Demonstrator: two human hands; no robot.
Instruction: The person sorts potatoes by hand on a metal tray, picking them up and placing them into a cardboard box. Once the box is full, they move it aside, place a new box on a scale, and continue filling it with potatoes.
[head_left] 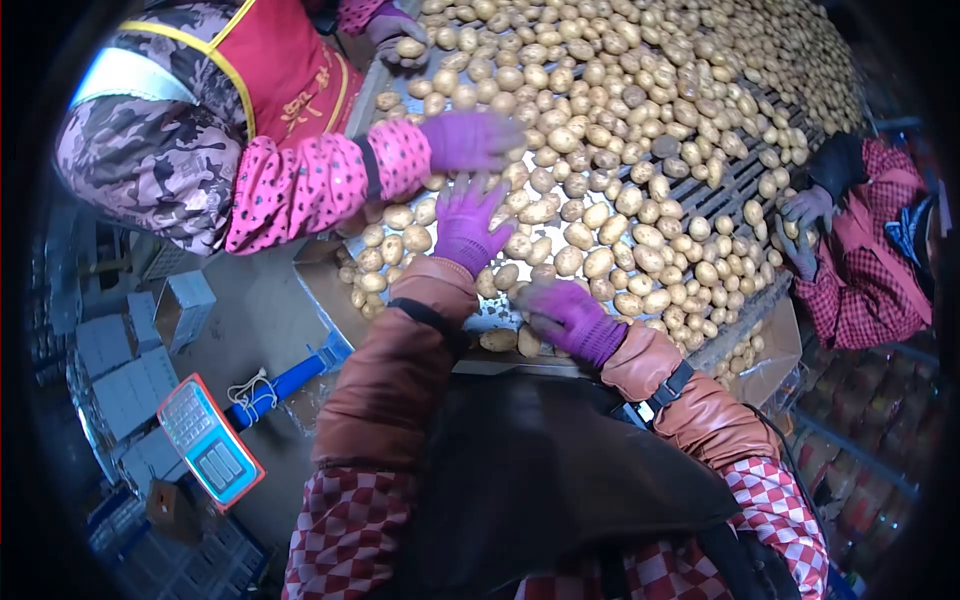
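Small tan potatoes (597, 263) cover a sloping sorting table. Purple-gloved, my left hand (470, 225) lies over the potatoes with its fingers spread, pointing away from me. Close to the near edge, my right hand (575, 318), also in a purple glove, bends its fingers to the left. Whatever they hold, if anything, is hidden beneath. Just below those fingertips lie two potatoes (499, 340) at the table's edge. Pale metal of the table surface (492, 314) shows between my hands.
A co-worker's purple-gloved hand (470, 140) reaches in just beyond my left hand. Another person's gloved hands (803, 222) are at the right edge. Cardboard boxes (372, 322) hang below the table. A scale display (212, 440) stands on a blue post at left.
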